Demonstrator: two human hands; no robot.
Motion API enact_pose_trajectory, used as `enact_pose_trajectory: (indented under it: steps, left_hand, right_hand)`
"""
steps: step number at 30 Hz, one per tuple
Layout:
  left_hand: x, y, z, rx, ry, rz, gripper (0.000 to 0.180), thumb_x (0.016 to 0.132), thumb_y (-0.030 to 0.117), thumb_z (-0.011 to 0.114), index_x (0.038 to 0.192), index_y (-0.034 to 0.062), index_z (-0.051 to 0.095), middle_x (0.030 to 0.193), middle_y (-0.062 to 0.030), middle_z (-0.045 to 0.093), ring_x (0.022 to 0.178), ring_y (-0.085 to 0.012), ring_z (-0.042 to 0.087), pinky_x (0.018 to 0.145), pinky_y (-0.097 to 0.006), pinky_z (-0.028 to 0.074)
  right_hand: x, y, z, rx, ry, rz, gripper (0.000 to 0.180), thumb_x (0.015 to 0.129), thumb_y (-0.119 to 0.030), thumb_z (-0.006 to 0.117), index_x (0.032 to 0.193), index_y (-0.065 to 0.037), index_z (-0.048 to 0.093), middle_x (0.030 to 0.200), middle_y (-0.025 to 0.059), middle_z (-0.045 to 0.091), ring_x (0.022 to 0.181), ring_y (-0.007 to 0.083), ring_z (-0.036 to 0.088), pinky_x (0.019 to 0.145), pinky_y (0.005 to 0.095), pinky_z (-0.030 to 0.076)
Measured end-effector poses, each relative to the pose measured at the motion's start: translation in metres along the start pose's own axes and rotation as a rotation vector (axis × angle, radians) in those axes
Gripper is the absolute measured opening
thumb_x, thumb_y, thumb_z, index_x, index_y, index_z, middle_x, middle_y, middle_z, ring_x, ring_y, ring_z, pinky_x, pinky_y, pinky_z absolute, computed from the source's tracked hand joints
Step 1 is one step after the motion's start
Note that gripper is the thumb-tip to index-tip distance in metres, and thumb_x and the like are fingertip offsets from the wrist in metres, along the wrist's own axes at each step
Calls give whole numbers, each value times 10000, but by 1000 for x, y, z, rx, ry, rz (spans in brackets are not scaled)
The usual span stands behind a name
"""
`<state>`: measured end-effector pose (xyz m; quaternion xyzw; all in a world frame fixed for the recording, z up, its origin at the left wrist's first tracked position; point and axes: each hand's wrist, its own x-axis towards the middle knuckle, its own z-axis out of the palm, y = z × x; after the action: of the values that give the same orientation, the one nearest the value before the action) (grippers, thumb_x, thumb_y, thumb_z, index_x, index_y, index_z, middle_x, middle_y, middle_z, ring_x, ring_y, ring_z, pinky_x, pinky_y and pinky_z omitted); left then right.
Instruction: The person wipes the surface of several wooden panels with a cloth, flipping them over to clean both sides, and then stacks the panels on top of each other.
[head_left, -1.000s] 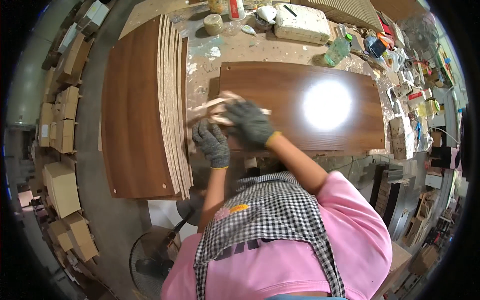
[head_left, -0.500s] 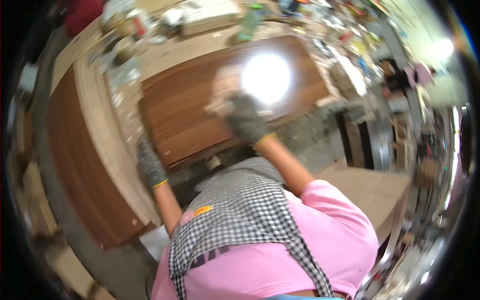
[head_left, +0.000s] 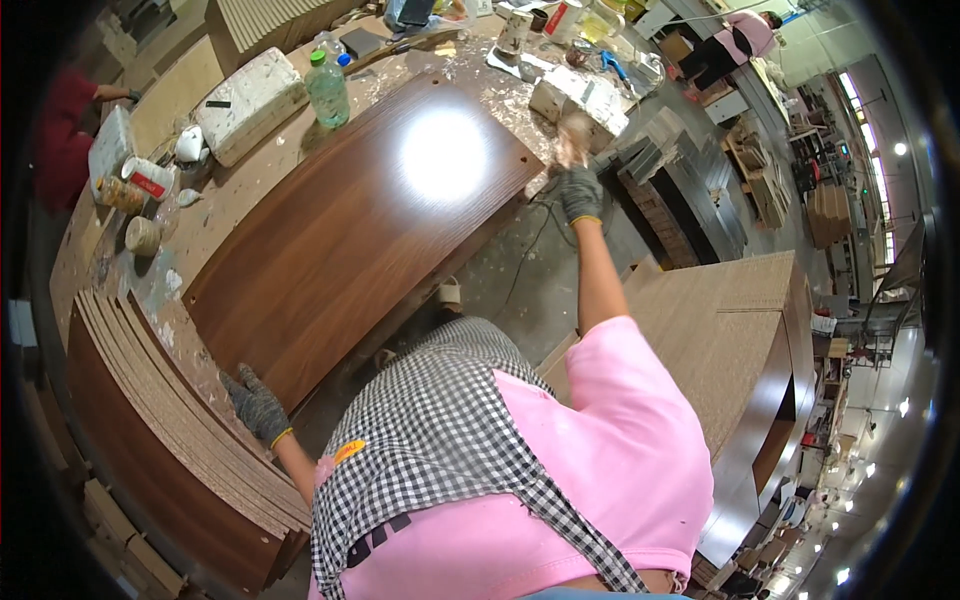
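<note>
My gloved right hand [head_left: 578, 192] grips a blurred pale wad at the glossy walnut panel's [head_left: 340, 230] three-o'clock corner; left hand [head_left: 256, 405] open, flat at seven.

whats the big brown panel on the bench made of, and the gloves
The brown panel looks like board faced with glossy wood-grain laminate or veneer: streaked grain, a bright lamp glare. The core is hidden. The gloves on the left hand and right hand look like grey knitted fabric with yellow cuffs.
</note>
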<state>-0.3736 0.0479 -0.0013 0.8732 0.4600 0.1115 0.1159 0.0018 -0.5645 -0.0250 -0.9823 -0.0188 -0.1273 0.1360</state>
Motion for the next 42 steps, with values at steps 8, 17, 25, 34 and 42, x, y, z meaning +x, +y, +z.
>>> enact_pose_trajectory:
  steps: [8,17,25,34,42]
  left_hand:
    - [4,-18,6,-17,-98,-140,716,1055,492,383,1503,-64,333,1550,-253,367,1414,-375,388,1173,-359,299]
    - [-6,-27,-4,-29,-117,-37,705,1061,486,340,1538,-28,271,1557,-266,347,1419,-389,380,1182,-382,298]
    - [-43,32,-86,215,-430,-345,733,1021,461,482,1535,-9,254,1346,-328,544,1192,-480,561,978,-486,478]
    - [-4,-6,-136,-32,-279,-113,569,976,405,597,1407,47,504,1313,-267,599,1175,-428,584,956,-462,472]
    - [3,-32,-217,101,-490,311,368,973,325,574,1182,45,689,1229,-183,670,1118,-370,629,969,-432,484]
  right_hand:
    - [6,-62,13,575,-289,232,522,956,-300,676,1411,-91,526,1254,240,635,1103,325,640,921,340,498]
    - [-53,-60,-18,1054,-147,483,605,924,-226,665,1489,-155,461,1230,51,652,1016,151,627,879,296,493]
    - [-130,-27,-54,1743,23,576,576,910,-136,637,1444,-144,423,1415,104,514,1238,254,543,1044,417,453]
    - [-57,-39,-133,1605,-128,497,488,945,-130,609,1413,-90,478,1246,126,646,990,207,656,794,329,580]
    - [-13,-58,-198,1546,-139,239,373,930,-237,665,1218,-2,639,1131,90,685,1016,195,656,916,325,517]
